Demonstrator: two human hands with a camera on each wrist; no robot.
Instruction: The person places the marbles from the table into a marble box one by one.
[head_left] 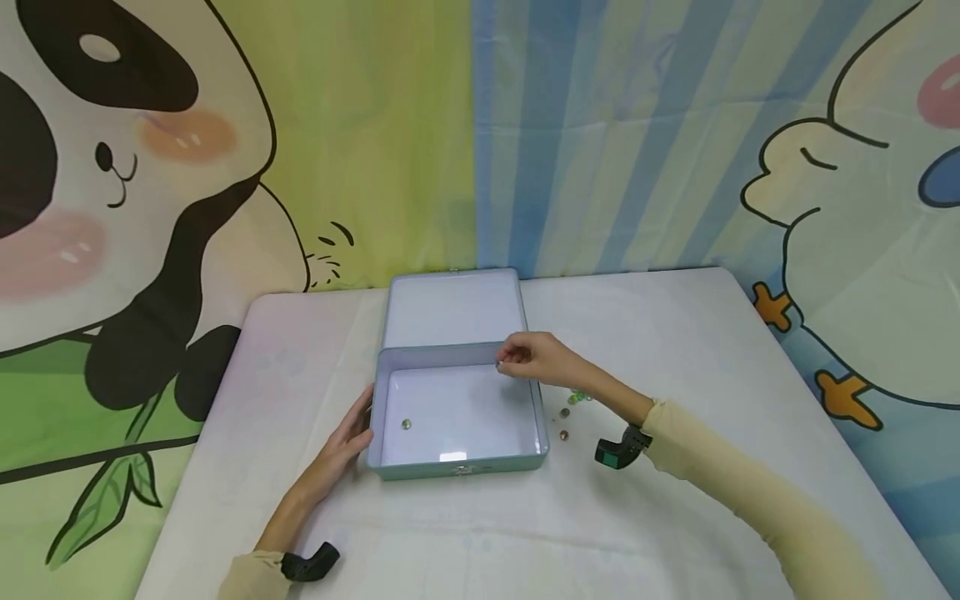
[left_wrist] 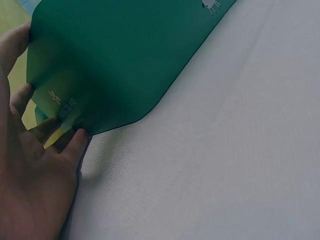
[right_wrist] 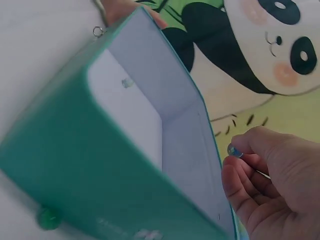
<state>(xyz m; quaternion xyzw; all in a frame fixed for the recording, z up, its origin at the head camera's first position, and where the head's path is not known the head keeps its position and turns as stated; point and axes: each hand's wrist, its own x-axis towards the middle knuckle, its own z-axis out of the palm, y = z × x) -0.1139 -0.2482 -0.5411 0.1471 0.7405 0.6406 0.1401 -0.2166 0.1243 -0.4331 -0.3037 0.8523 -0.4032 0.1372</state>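
A green metal box with a pale inside lies with its hinged lid folded back. My left hand rests against the box's left wall, its fingers spread along the side in the left wrist view. Above the right rear corner of the box, my right hand pinches a small clear marble between thumb and finger. Another marble lies on the box floor, toward the left. Beside the right wall, partly under the forearm, are several green marbles and two brownish marbles, one of them nearer the front.
A white cloth covers the table. A metal clasp sits on the box's front wall. Behind the table hang printed curtains, with a panda at left and a white cartoon figure at right.
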